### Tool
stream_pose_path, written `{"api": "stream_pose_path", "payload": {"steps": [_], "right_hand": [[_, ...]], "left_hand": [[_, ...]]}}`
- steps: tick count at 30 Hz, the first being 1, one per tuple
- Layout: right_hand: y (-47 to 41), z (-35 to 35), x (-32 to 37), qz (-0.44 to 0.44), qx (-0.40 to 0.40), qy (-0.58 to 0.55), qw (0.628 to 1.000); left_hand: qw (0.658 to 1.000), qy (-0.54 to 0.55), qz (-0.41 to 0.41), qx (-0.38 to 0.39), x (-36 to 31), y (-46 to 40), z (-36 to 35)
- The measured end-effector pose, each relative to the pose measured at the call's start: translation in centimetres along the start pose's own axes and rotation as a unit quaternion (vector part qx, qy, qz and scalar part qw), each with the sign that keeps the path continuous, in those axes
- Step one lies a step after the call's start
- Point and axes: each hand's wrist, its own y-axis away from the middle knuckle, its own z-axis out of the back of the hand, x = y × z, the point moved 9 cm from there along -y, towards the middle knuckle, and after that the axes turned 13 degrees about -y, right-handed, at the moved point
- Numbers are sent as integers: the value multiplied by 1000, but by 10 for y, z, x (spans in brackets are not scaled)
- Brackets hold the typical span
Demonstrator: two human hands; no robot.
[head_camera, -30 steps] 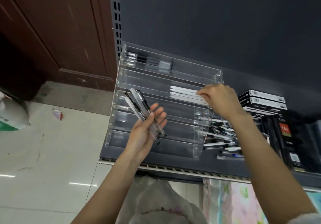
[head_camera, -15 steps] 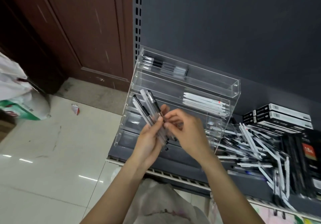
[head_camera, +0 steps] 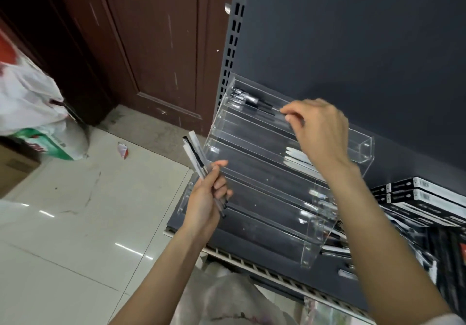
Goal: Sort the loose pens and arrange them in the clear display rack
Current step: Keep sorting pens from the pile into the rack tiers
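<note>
right hand (head_camera: 320,133): pinches a clear pen (head_camera: 271,109) over the rack's (head_camera: 264,193) far top tier, long axis along the tier.
left hand (head_camera: 204,198): grips spare pens (head_camera: 195,155), near-left of rack.

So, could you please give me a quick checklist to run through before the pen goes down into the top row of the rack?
1. Right hand pinches a pen over the top row: ok.
2. Top row of the rack already holds matching dark pens: ok.
3. Pen lies along the row: ok.
4. Pen fully down in the row: cannot tell, blurred.
5. Left hand has a firm grip on the spare pens: ok.
6. White pens stay in their own lower row: ok.
</note>
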Motion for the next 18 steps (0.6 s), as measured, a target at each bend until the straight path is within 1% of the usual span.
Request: {"api": "stream_pose_path", "payload": {"steps": [5,11,15,16,18], "right_hand": [[-31,-35,-17,-19,65,11,998],[-38,-52,-26,-32,88,-7,996],[-33,-52,-29,-32,75,-23,996],[-30,-48,-29,-32,58,-33,997],[-22,-30,-21,-26,1,-74,997]], "left_hand": [[999,13,7,33,-2,-5,-10],[997,45,12,62,-5,-7,-18],[995,66,18,76,-7,-7,-24],[994,69,20,80,-7,-8,-26],[993,69,23,93,-7,-8,-30]]}}
